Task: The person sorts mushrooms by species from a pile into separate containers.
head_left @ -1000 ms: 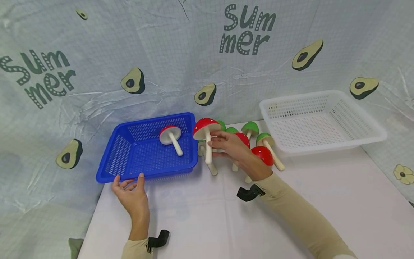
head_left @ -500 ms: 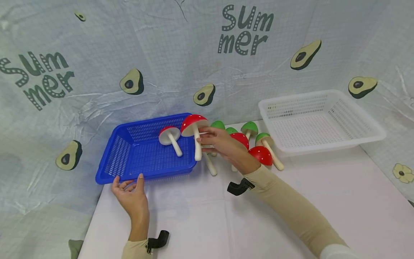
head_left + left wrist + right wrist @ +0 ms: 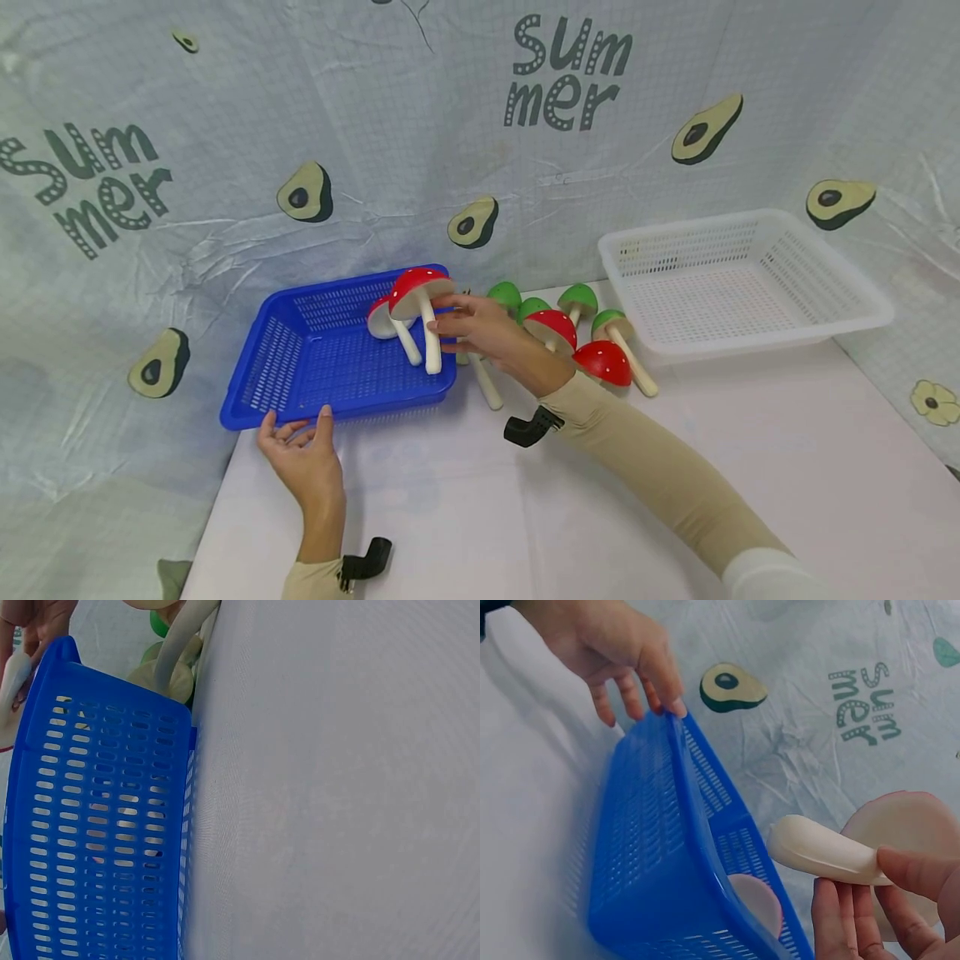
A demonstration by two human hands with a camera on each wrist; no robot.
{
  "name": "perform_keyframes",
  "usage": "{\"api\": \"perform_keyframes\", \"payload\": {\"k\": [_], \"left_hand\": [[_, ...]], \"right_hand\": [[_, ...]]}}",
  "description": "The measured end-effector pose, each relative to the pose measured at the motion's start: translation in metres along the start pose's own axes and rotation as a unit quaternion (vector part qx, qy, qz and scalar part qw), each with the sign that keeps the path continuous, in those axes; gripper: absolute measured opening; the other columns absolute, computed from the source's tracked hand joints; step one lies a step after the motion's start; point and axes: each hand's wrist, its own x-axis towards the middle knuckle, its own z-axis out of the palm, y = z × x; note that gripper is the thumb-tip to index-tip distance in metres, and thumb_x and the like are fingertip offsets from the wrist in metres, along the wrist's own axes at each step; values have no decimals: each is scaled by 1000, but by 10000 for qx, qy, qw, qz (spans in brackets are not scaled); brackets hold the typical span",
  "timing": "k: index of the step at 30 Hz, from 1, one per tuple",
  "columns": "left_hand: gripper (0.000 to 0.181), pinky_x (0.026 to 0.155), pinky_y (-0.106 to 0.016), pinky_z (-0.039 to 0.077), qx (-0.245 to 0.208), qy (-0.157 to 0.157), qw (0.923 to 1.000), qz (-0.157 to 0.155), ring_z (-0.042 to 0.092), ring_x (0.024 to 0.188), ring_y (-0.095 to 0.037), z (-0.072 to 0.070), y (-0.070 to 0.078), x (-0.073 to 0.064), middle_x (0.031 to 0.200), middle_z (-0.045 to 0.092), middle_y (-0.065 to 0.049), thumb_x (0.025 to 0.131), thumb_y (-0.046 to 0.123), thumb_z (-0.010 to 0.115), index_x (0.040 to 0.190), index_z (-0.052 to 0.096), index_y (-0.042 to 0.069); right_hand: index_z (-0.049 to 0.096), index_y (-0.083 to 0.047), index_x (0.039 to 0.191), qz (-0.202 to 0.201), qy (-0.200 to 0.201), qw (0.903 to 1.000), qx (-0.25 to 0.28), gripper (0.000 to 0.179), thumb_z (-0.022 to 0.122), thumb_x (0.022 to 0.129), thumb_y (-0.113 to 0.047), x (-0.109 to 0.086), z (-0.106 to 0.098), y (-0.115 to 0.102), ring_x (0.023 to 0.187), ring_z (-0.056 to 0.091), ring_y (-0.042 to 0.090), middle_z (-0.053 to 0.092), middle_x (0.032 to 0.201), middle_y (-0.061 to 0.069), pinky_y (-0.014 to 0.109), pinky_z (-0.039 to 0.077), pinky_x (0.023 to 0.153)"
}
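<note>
One blue basket (image 3: pixel 326 367) and one white basket (image 3: pixel 712 292) stand at far left and far right of a pale desk (image 3: pixel 450 500), with a cluster of red and green mushrooms between them. Four red mushrooms can be counted: one held red mushroom (image 3: pixel 424 310), a second red mushroom (image 3: pixel 406 342) lying inside the blue basket, and two more red mushrooms (image 3: pixel 551 327) on the desk. At least four green mushrooms (image 3: pixel 579 297) show beside them; others may be hidden behind the person's right hand (image 3: pixel 487 329).

Printed twice on the cloth (image 3: pixel 420 125) behind is the word "SUMMER", split over two lines, among avocado prints (image 3: pixel 305 193).

The right hand's fingers pinch the held mushroom by its stem, thumb on one side and fingertips on the other, above the right end of the blue basket. Its white-spotted cap sits beyond the fingertips, to their far left, and the stem's foot points to the near side. Whether it touches the mushroom lying in the basket cannot be told. At near left, the left hand (image 3: pixel 303 454) grips the near rim of the blue basket, its fingers bent.
</note>
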Motion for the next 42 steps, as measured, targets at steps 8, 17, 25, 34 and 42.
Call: {"api": "perform_keyframes", "payload": {"k": [8,17,25,34,42], "left_hand": [[78,68,-13,44,-39,14,10000,18,51,88,-8,0,0,1,108,45,5,92,19,76,154,28,10],[79,68,-13,44,-82,13,10000,9,51,88,-9,1,1,0,108,45,4,92,19,76,153,28,10],[78,67,-13,44,-119,13,9999,14,51,87,-9,1,1,0,108,45,4,92,18,76,153,28,13],[78,68,-12,44,6,24,10000,36,51,89,-10,1,0,0,109,45,4,93,20,76,154,28,10],[77,68,-12,45,-26,38,10000,27,51,88,-11,1,2,-1,109,45,4,93,20,76,153,28,11]], "right_hand": [[63,-8,134,80,-176,9996,-196,41,72,95,-9,12,10,2,110,67,25,66,120,12,42,60,89],[63,-8,133,217,-207,9982,-529,40,73,94,-8,23,21,3,104,69,22,67,117,11,47,57,93],[66,-7,128,154,-98,9966,-807,37,74,93,-7,31,29,4,95,68,20,66,106,9,47,58,91],[67,-5,126,272,-69,9968,-755,35,73,92,-1,37,41,6,92,67,21,63,102,10,52,56,93],[68,-3,125,269,-59,9958,-872,35,68,92,8,39,46,10,88,65,18,64,99,9,51,57,93]]}}
